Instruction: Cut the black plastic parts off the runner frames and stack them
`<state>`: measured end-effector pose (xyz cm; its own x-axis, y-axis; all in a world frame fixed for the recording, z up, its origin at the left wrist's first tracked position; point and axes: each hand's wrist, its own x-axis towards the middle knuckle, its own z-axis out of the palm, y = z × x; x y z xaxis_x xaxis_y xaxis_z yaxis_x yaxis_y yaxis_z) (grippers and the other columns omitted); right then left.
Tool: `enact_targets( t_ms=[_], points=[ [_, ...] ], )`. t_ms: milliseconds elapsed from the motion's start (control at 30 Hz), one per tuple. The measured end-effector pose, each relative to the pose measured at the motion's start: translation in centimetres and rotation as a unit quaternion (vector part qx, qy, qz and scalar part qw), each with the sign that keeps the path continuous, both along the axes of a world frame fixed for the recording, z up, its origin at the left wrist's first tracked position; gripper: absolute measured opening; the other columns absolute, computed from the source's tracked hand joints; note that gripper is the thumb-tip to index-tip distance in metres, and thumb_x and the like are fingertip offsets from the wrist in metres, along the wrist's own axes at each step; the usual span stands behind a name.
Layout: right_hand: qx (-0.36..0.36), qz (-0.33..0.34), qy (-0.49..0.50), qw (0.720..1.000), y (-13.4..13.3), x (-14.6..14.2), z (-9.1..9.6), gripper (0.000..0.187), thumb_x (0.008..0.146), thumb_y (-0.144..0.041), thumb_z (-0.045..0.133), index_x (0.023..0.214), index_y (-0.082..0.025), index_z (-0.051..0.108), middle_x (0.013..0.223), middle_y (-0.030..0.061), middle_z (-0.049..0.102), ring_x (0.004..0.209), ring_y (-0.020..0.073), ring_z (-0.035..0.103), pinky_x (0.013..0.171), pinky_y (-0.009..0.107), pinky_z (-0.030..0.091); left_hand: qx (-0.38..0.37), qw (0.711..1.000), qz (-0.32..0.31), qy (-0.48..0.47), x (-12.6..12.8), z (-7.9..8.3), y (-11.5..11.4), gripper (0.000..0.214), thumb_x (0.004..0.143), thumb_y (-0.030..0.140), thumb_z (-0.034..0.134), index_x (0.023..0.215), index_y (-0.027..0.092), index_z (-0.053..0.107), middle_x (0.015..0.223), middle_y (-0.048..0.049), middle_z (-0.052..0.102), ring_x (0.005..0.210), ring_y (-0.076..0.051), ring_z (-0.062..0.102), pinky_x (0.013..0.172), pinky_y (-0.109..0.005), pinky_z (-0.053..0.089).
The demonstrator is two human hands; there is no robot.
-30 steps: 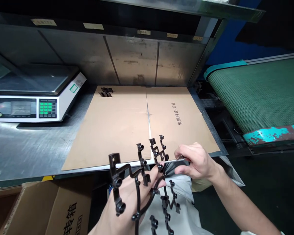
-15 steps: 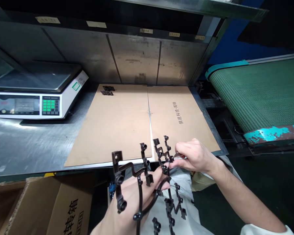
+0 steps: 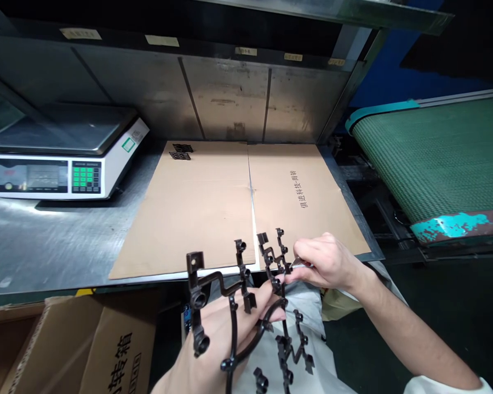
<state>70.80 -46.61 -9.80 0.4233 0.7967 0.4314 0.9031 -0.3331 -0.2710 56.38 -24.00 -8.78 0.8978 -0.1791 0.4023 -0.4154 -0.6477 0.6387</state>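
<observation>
— What are the fingers doing?
— The right hand is pinching a small metal tool narrowly between thumb and forefinger. Most of the tool is hiding in the grip, so I can't tell its full shape.
— And the left hand?
— It's holding a black plastic frame, a branching piece with small clips and rings along its arms. The fingers are closing on it near its far end, partly hidden behind the stems.
— Where is the frame sitting, exactly?
— It's hanging in the air in front of the table's near edge, with some upper clips showing against the cardboard. The tool is meeting or nearly meeting one of those clips; I can't tell which.
— Further out?
— Two cardboard sheets are lying side by side on the metal table, the right one bearing printed characters. A few small black parts are resting at the left sheet's far left corner.
— Beyond that?
— A scale is standing on the table to the left. A cardboard box is sitting below at the near left, and a green conveyor belt is running off to the right.
</observation>
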Motion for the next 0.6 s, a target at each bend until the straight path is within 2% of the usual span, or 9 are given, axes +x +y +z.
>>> enact_targets(
  t_ms=[200, 433, 600],
  points=[
    [0.005, 0.008, -0.014, 1.000, 0.29, -0.09, 0.20, 0.053, 0.108, -0.057, 0.040, 0.070, -0.021, 0.048, 0.056, -0.0042, 0.048, 0.047, 0.0103, 0.040, 0.048, 0.029, 0.023, -0.016, 1.000, -0.002, -0.010, 0.07, -0.53, 0.10, 0.056, 0.106, 0.028, 0.054, 0.159, 0.035, 0.039, 0.119, -0.0019, 0.080, 0.101, -0.020, 0.079, 0.089, -0.029, 0.066],
    [0.007, -0.007, 0.004, 1.000, 0.22, -0.01, -0.07, 0.055, 0.106, -0.064, 0.039, 0.072, -0.021, 0.049, 0.058, -0.0039, 0.048, 0.048, 0.0108, 0.041, 0.049, 0.029, 0.023, -0.004, 1.000, -0.008, -0.017, 0.20, -0.50, 0.31, 0.059, 0.104, 0.026, 0.059, 0.159, 0.034, 0.039, 0.117, -0.0017, 0.080, 0.102, -0.020, 0.079, 0.088, -0.030, 0.066],
    [0.008, -0.001, 0.003, 1.000, 0.23, -0.01, -0.09, 0.056, 0.107, -0.062, 0.038, 0.070, -0.021, 0.048, 0.057, -0.0037, 0.048, 0.049, 0.0111, 0.039, 0.050, 0.029, 0.023, -0.018, 1.000, -0.007, -0.007, 0.06, -0.76, 0.38, 0.059, 0.103, 0.027, 0.061, 0.158, 0.036, 0.042, 0.121, -0.0013, 0.079, 0.101, -0.021, 0.079, 0.088, -0.029, 0.067]
  ],
)
